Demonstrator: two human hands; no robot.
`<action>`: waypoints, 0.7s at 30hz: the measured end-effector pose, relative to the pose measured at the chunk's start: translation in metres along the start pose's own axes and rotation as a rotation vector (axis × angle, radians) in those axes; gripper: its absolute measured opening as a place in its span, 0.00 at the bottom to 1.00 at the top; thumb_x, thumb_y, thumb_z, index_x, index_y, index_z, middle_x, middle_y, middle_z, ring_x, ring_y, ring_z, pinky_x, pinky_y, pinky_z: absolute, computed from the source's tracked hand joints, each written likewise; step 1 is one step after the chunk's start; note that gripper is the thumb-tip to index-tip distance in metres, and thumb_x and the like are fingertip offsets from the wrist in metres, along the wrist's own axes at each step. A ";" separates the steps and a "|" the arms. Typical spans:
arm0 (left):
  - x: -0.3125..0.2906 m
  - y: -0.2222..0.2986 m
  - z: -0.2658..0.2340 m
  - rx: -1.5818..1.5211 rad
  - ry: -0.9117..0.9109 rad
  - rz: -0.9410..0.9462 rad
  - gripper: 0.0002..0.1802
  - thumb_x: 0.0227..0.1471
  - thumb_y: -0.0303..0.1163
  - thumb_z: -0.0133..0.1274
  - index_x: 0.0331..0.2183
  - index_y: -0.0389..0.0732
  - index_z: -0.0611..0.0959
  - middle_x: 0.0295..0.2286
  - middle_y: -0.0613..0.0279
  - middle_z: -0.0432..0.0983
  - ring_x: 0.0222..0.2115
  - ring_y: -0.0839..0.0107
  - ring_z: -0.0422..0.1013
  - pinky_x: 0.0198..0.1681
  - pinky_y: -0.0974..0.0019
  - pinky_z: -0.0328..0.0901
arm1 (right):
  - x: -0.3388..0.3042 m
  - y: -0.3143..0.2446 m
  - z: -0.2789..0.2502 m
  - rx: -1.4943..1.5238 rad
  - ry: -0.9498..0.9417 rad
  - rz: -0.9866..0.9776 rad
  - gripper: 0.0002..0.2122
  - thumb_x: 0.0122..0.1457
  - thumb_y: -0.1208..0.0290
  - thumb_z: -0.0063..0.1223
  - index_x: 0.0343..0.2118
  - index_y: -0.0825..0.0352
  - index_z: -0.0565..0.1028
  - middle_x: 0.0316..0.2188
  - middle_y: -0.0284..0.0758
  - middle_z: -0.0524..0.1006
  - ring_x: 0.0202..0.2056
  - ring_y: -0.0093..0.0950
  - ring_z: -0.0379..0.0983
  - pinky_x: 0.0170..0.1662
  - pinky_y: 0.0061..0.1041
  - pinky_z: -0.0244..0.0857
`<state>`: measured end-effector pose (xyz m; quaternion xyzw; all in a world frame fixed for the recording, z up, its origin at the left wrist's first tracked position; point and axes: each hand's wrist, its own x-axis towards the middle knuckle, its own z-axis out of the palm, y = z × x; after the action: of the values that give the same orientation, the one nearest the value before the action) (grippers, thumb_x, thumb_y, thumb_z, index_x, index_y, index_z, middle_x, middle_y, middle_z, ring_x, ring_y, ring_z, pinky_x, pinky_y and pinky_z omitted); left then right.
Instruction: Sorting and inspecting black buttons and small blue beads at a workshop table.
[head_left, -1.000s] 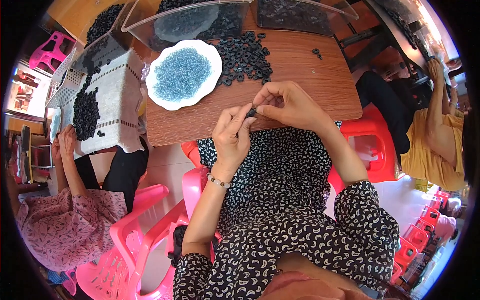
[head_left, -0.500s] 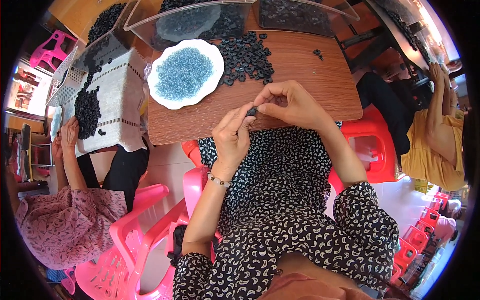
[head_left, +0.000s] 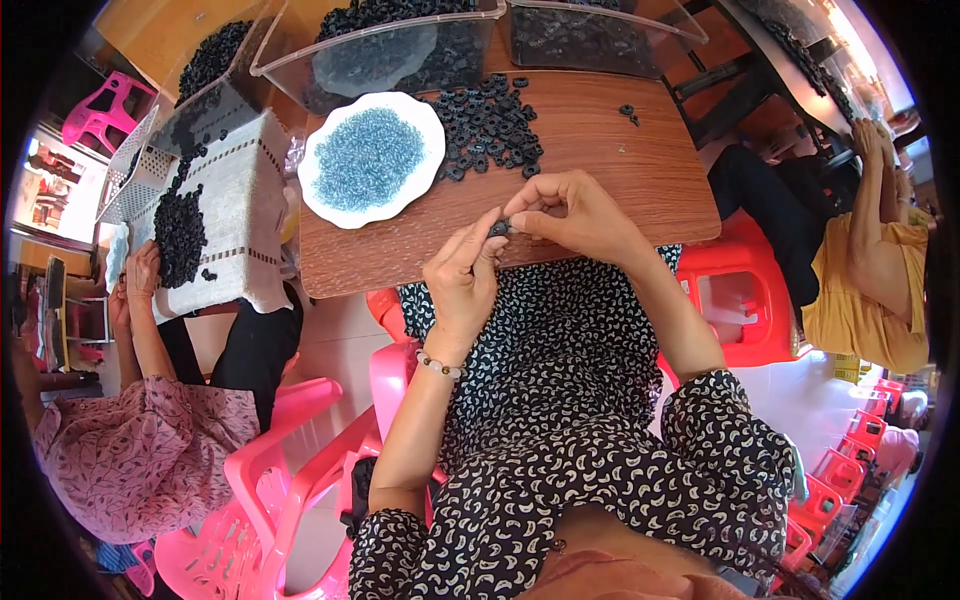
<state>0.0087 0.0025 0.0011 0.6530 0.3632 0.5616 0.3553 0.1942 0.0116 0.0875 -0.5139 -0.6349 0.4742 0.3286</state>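
Just above the table's near edge, my left hand pinches a small black plastic part with rounded ends between thumb and fingers. My right hand meets it from the other side, its thumb and forefinger closed together at the part. Anything tiny between those right fingertips is too small to make out. Beyond my hands, to the left, a white scalloped plate holds many small clear bluish beads. Beside it lies a loose heap of similar black parts on the brown wooden table.
Clear plastic bins of black parts stand along the table's far edge. A couple of small black pieces lie far right. At left, a person in pink works at a cloth-covered table; another in yellow sits right.
The view has shifted slightly, so the table sits a little lower. Both hands stay together at the black part, which has turned a little between the fingers.
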 end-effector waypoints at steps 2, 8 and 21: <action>0.001 0.001 -0.001 0.026 -0.023 -0.003 0.18 0.56 0.17 0.56 0.49 0.38 0.84 0.34 0.53 0.83 0.29 0.69 0.80 0.32 0.68 0.73 | 0.000 0.003 -0.002 -0.052 -0.003 -0.079 0.07 0.61 0.75 0.61 0.38 0.73 0.81 0.31 0.29 0.81 0.33 0.15 0.75 0.36 0.16 0.69; 0.002 0.002 -0.003 0.075 -0.061 0.027 0.18 0.55 0.15 0.55 0.48 0.37 0.84 0.32 0.53 0.82 0.29 0.67 0.80 0.32 0.67 0.72 | -0.002 -0.006 0.003 -0.123 0.023 -0.054 0.06 0.59 0.77 0.61 0.36 0.74 0.81 0.30 0.29 0.81 0.32 0.13 0.73 0.34 0.17 0.67; -0.001 -0.004 -0.001 0.107 -0.041 0.138 0.20 0.51 0.12 0.54 0.46 0.35 0.83 0.31 0.53 0.80 0.30 0.60 0.79 0.34 0.63 0.73 | -0.005 -0.018 0.011 -0.272 0.043 -0.135 0.05 0.56 0.78 0.59 0.30 0.76 0.78 0.22 0.36 0.79 0.26 0.18 0.74 0.30 0.23 0.67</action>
<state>0.0077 0.0036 -0.0031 0.7059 0.3396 0.5511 0.2876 0.1797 0.0039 0.1008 -0.5197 -0.7194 0.3494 0.3004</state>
